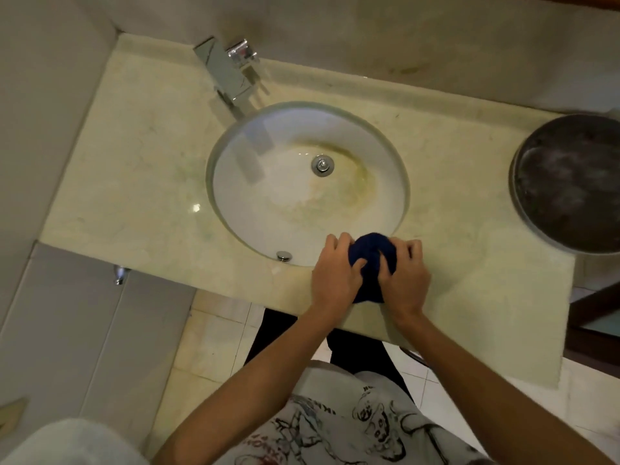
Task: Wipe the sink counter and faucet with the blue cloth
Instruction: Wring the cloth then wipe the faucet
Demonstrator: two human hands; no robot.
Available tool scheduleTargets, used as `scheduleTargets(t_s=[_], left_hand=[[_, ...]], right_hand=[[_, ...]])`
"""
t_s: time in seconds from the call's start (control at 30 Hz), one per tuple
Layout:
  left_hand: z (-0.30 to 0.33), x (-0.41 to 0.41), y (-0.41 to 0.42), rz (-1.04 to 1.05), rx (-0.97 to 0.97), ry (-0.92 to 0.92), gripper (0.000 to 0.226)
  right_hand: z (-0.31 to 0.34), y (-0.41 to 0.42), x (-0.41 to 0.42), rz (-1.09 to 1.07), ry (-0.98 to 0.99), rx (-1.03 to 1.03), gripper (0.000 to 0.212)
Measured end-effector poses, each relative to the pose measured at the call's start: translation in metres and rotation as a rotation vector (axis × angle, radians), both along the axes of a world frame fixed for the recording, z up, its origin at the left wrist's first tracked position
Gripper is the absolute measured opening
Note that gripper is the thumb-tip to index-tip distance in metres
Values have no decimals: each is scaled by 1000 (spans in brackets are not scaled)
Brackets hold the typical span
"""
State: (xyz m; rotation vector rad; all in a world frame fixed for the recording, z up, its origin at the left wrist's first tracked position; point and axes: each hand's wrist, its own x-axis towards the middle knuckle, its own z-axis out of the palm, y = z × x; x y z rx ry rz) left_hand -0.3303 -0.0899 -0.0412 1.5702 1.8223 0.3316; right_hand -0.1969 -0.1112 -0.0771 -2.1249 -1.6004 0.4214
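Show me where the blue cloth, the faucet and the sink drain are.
blue cloth (370,251): head view, top of the bunched cloth between the hands.
faucet (224,70): head view, middle of the chrome spout.
sink drain (322,164): head view, centre of the metal stopper.

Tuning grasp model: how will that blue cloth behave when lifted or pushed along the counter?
Likely floppy: the blue cloth is bunched into a rounded wad between the left hand and right hand. Probably light, and should drag, not roll, on the glossy counter.
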Motion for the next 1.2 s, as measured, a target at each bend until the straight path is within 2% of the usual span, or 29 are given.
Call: scheduleTargets(t_s=[0.17,0.4,0.57,0.7,0.93,1.1,1.2], left_hand=[[0,-78,-20,96,-16,31,21],[-4,-199,3,294,5,50,19],[-6,-277,55,383,28,102,25],[-6,-313,117,422,48,73,26],[-18,-324,253,396,106,-11,18],[-12,-329,323,298,70,14,23],[-9,-330,341,279,79,39,29]], right_hand=[[0,-12,-82,81,69,-54,31],[-2,26,-208,209,101,-125,32],[-3,87,-288,285,62,-118,22],[1,150,-328,270,46,-78,14],[12,262,-352,-11,225,-49,24],[18,320,-360,-279,330,-93,36],[14,330,-365,-364,356,-98,45]])
